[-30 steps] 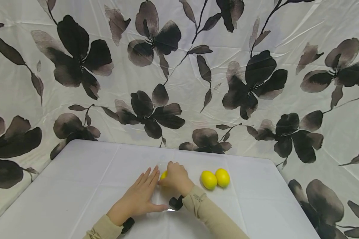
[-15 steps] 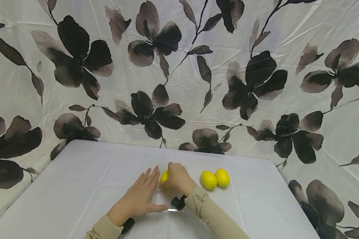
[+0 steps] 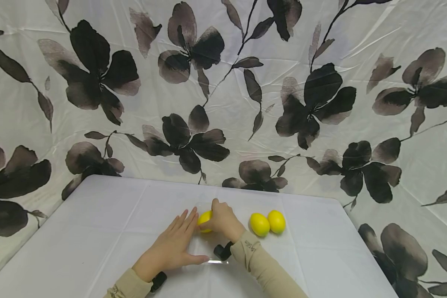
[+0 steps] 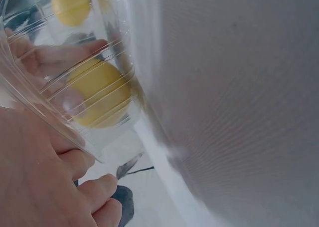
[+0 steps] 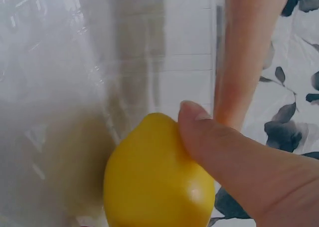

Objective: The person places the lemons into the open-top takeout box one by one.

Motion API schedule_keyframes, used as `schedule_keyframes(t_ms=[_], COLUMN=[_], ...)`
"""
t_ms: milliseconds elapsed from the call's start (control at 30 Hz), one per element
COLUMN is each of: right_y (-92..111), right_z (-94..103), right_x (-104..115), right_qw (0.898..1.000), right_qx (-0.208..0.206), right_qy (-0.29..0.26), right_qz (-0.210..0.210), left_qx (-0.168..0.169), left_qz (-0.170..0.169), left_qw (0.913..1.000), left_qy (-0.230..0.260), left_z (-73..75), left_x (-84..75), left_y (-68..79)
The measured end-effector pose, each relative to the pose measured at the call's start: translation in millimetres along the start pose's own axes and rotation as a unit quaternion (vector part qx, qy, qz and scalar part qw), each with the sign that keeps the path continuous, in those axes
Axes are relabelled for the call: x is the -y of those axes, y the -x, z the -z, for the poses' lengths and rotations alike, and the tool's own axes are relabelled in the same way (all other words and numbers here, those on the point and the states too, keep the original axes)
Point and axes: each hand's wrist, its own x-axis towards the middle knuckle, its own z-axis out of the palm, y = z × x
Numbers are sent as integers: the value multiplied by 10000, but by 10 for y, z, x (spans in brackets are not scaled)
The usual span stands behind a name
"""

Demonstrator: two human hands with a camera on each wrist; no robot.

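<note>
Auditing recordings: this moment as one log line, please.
left hand: touches clear container | right hand: grips lemon inside | two lemons: on table

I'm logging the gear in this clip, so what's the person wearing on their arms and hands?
The left sleeve and right sleeve are beige, with small dark markings too fine to read. One black device shows beside the left sleeve, a second black device beside the right. The left hand and right hand are ungloved.

Location: an indoor, screened-off work station. A creased floral cloth (image 3: 242,107) backs the white-covered tabletop (image 3: 85,231) and hides the room, so home or studio cannot be determined.
</note>
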Motion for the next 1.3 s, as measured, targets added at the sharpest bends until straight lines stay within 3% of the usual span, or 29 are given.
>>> schedule_keyframes(t_ms=[900,1133,1300], right_y=[208,302,335], right_z=[263,427,534], right_x=[45,-54,-228], right_qw=[9997,9994,9935], right_qx=[231,-156,-597], right_qy=[27,-97,-783], right_qz=[-91,301,570], left_qx=[96,143,116], left_qz=[46,85,105], left_qw=[9999,9999,9998], left_qy=[-31,-36,-89], left_z=[16,16,12], left_x=[-10,-17,-23], left_y=[-16,-11,-12])
